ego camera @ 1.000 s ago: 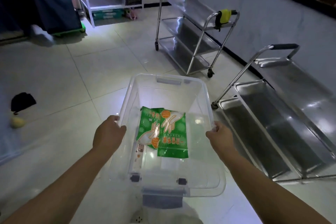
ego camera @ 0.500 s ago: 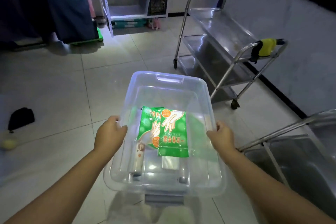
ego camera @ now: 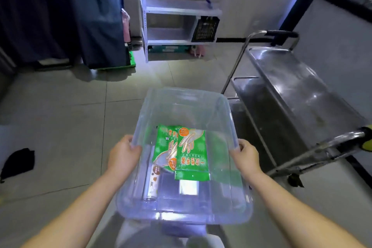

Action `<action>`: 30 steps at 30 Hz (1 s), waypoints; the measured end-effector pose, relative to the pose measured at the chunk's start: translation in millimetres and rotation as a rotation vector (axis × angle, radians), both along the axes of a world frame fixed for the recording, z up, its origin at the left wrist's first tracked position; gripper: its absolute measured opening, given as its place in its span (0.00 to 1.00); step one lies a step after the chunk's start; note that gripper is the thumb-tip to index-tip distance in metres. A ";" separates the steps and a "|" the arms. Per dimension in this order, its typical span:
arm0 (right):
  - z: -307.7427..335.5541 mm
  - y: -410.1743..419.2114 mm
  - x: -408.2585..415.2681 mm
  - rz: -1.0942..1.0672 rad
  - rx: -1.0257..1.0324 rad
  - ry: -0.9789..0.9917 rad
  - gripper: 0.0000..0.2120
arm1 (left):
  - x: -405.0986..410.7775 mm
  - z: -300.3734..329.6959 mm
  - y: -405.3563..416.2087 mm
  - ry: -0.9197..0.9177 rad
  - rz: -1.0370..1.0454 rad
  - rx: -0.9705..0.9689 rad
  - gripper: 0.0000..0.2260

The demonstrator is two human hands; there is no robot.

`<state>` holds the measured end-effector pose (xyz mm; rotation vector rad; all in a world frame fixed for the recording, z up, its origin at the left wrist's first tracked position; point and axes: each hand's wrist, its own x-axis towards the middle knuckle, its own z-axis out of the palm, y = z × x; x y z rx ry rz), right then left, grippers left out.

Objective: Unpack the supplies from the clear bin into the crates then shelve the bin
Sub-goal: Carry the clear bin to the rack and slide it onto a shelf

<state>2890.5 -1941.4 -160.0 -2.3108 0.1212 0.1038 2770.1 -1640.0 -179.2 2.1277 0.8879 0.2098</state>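
Head view, left to right. Left hand (ego camera: 123, 154): fingers curled over left rim of clear bin (ego camera: 225, 104), clamped. Bin carried level between both hands, long axis running away from body toward white shelving (ego camera: 181, 9) ahead. Inside, still packed: tube (ego camera: 152, 184) along left wall, green glove packets (ego camera: 186, 151) centre. Right hand (ego camera: 246, 157): closed on right rim. Steel cart (ego camera: 298, 90) just right; black crate (ego camera: 205, 28) on shelf, well ahead.

The clear bin (ego camera: 187, 98), open-topped, is held up above the floor by its left and right rims. Inside lie two overlapping green glove packets (ego camera: 191, 153), with a slim tube (ego camera: 153, 181) at their left.
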 end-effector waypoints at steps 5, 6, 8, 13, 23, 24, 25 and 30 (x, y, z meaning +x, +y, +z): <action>15.3 61.5 132.4 0.005 0.005 -0.007 0.09 | 131.6 17.2 62.6 -0.008 -0.014 0.031 0.09; 17.0 71.4 156.1 0.004 0.011 -0.006 0.10 | 154.5 20.4 73.2 -0.003 -0.023 0.038 0.08; 17.3 88.8 204.0 0.003 0.026 -0.005 0.11 | 199.1 24.0 90.5 0.025 -0.025 0.051 0.09; 1.2 128.0 339.4 0.014 -0.011 0.013 0.05 | 326.2 18.0 124.4 0.035 0.051 -0.016 0.09; 9.5 231.1 636.5 0.148 0.029 0.076 0.16 | 590.4 20.7 213.6 0.017 0.140 -0.017 0.09; 12.9 245.4 661.7 0.160 0.029 0.070 0.17 | 610.0 21.7 225.1 0.010 0.162 -0.023 0.09; 15.3 259.5 684.6 0.172 0.027 0.065 0.17 | 628.3 21.7 236.7 0.008 0.185 -0.025 0.09; 11.9 324.9 790.4 0.204 0.047 0.063 0.12 | 725.5 12.3 299.5 0.024 0.213 -0.028 0.10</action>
